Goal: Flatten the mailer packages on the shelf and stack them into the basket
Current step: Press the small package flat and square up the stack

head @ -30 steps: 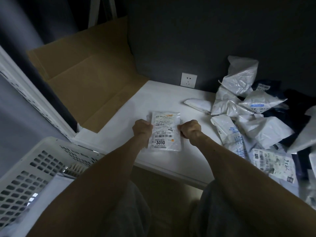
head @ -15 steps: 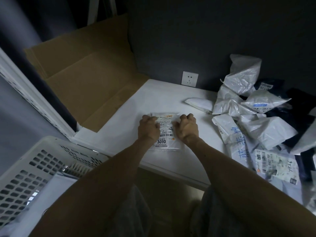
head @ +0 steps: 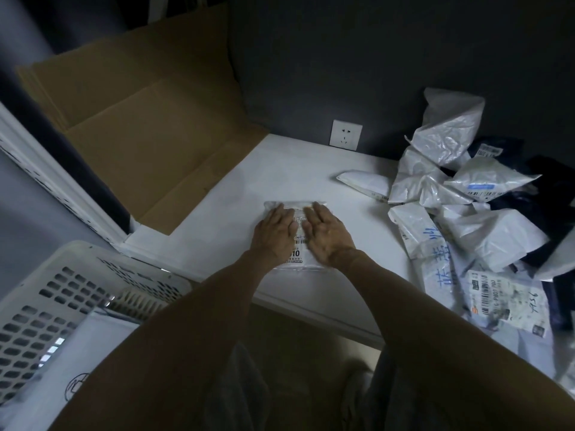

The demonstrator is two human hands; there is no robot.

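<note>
Your left hand [head: 273, 234] and right hand [head: 326, 239], fingers straight and gripping nothing, press side by side on the mailer [head: 299, 263], which lies on the shelf [head: 295, 169] with its long axis pointing away from you; the basket [head: 93, 247] sits down-left, nearer your left hand.

Both hands' fingers [head: 280, 217] uncurled, now pressing flat on the mailer [head: 299, 262].

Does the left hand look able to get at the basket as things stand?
Probably yes. The basket sits open-topped at the person's left, below the shelf edge, and nothing shows between it and the left hand, which presses flat on the mailer.
</note>
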